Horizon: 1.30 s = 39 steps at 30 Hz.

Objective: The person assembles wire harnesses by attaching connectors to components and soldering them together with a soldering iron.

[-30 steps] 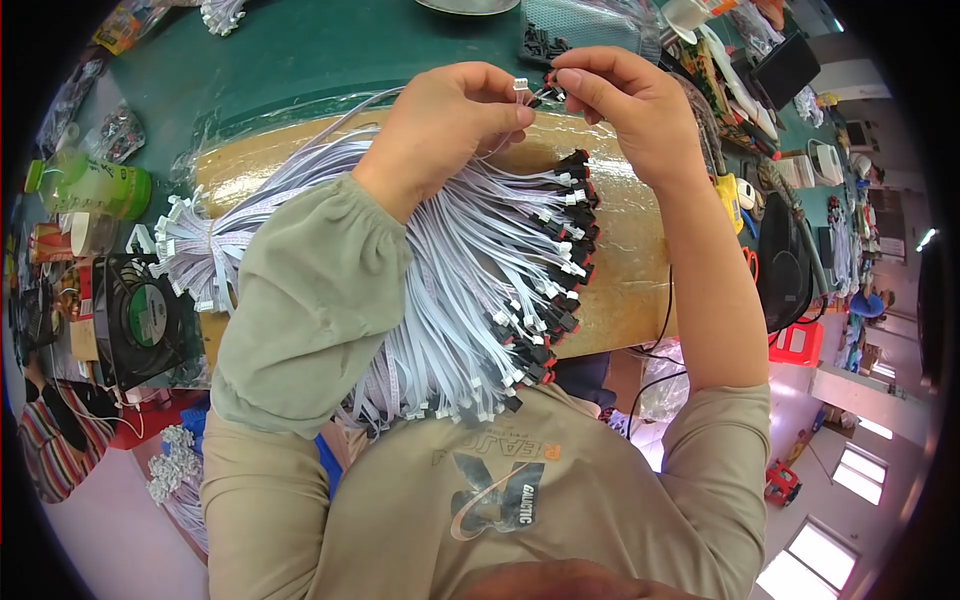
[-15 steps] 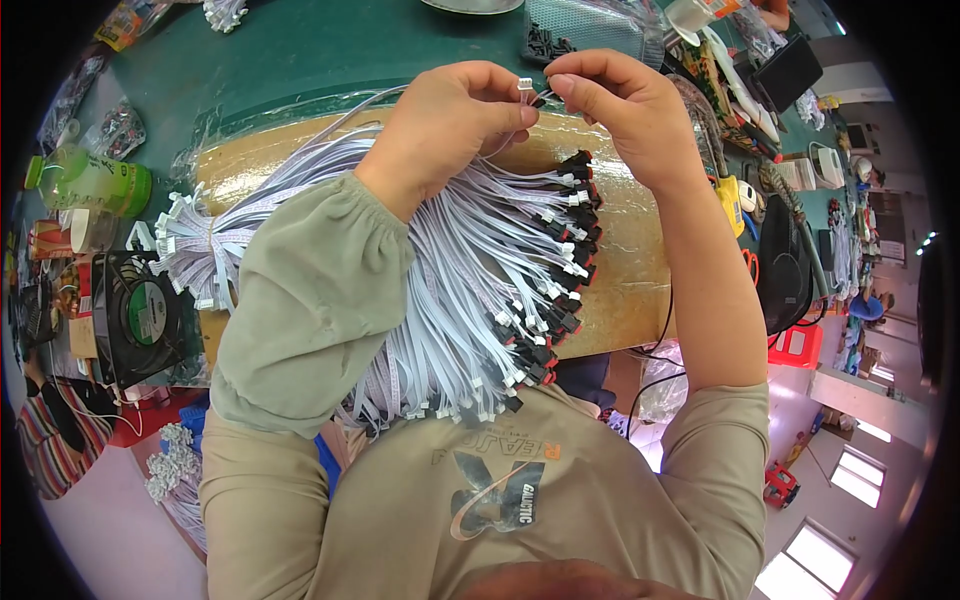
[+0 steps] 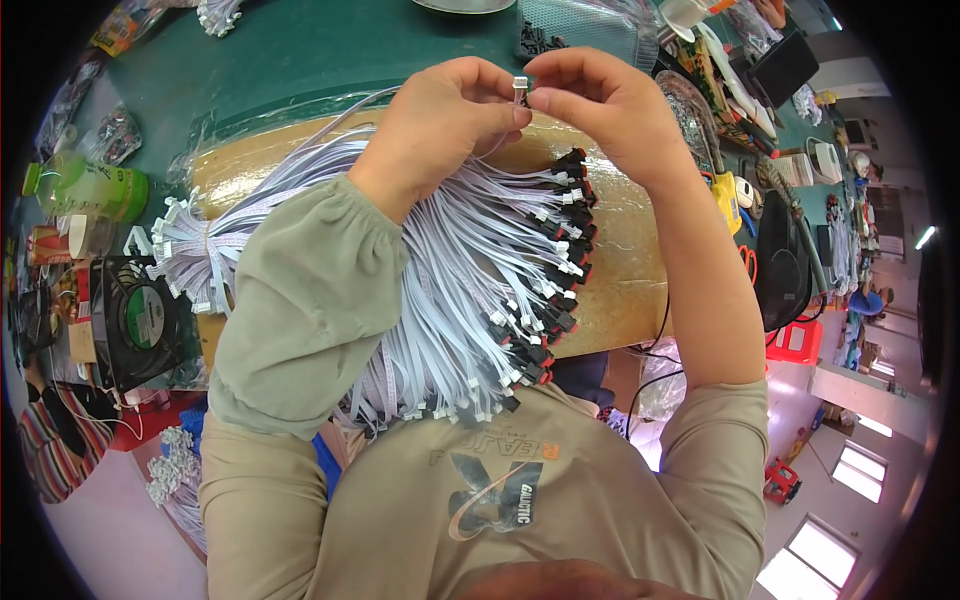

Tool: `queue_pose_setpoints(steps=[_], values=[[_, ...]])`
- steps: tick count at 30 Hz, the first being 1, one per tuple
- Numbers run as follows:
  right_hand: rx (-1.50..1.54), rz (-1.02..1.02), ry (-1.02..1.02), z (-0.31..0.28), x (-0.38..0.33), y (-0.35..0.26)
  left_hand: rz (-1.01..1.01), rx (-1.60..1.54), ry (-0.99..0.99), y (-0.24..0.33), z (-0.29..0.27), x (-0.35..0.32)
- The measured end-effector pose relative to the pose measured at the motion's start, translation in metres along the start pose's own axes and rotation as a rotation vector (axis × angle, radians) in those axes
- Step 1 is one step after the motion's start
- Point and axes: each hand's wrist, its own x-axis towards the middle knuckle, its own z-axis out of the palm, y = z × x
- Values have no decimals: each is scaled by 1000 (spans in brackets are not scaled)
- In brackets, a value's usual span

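Observation:
A white ribbon cable ends in a small white connector (image 3: 520,83), held upright between my two hands above the far edge of the cardboard. My left hand (image 3: 440,120) is closed, pinching the cable just below this connector with thumb and forefinger. From the right, my right hand (image 3: 615,110) brings bent thumb and forefinger up against the connector; whatever lies in its fingertips is too small to make out. Under both hands spreads a large bundle of white ribbon cables (image 3: 450,260), with black and white connectors (image 3: 560,260) fanned out at its right end.
Brown cardboard (image 3: 630,270) lies on the green table (image 3: 300,50). To the left are a green bottle (image 3: 95,188) and a black fan (image 3: 140,310). A clear tray of small black parts (image 3: 545,40) stands at the back. Tools and a black pouch (image 3: 785,265) lie right.
My right fingertips have moved left, from a dark piece just beside the connector to close against the connector itself. My left hand keeps its hold on the cable.

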Motion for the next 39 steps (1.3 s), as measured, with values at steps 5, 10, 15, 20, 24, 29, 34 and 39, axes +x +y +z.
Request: queue_pose_setpoints(steps=[5, 10, 15, 20, 24, 29, 34, 39], values=[[-22, 29, -28, -6, -1, -3, 19, 0, 8, 2, 1, -1], [-83, 6, 1, -8, -2, 3, 41, 80, -21, 3, 3, -2], [-2, 6, 28, -3, -8, -1, 6, 80, -42, 8, 4, -3], [31, 36, 35, -7, -9, 3, 41, 152, -72, 1, 4, -1], [68, 91, 59, -14, -3, 11, 23, 105, -50, -4, 4, 1], [-611, -35, 168, -24, 2, 39, 13, 51, 13, -3, 6, 1], [-934, -102, 189, -5, 7, 58, -10, 80, -5, 0, 5, -1], [-997, -102, 205, -2, 10, 58, -17, 48, 12, 2, 7, -2]])
